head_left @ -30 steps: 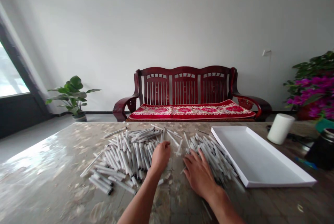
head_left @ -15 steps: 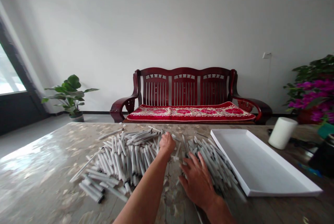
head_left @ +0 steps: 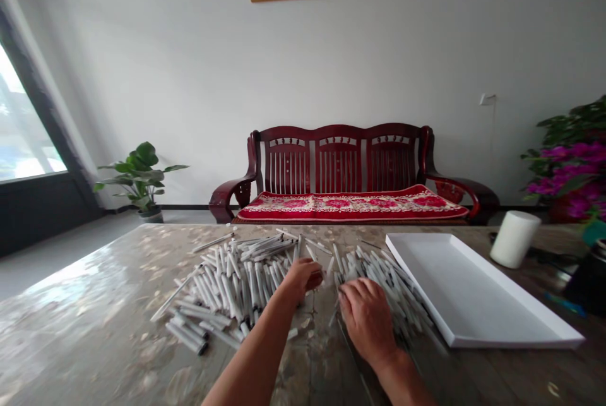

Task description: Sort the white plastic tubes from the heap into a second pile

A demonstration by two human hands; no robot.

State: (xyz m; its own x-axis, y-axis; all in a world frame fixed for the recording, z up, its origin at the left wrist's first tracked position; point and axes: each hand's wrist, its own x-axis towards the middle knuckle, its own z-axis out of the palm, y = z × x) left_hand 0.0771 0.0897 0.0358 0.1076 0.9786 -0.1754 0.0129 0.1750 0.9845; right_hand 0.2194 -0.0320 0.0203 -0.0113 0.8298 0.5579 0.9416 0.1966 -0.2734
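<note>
Two heaps of white pen-like tubes lie on a marbled table (head_left: 95,324). The left heap (head_left: 227,283) spreads wide, and some tubes have black tips. The right heap (head_left: 379,270) lies beside a white tray (head_left: 473,295). My left hand (head_left: 300,280) is at the inner edge of the left heap with its fingers curled closed; what they hold is hidden. My right hand (head_left: 367,317) rests palm down on the near end of the right heap, fingers bent over the tubes.
A white cylinder (head_left: 514,238) and a dark pot (head_left: 587,280) stand right of the tray. Behind the table are a red wooden bench (head_left: 345,172), a green plant (head_left: 139,175) at left and purple flowers (head_left: 572,169) at right.
My left hand drew back toward me from the far middle of the pile and closed. My right hand's fingers curled in over the right heap.
</note>
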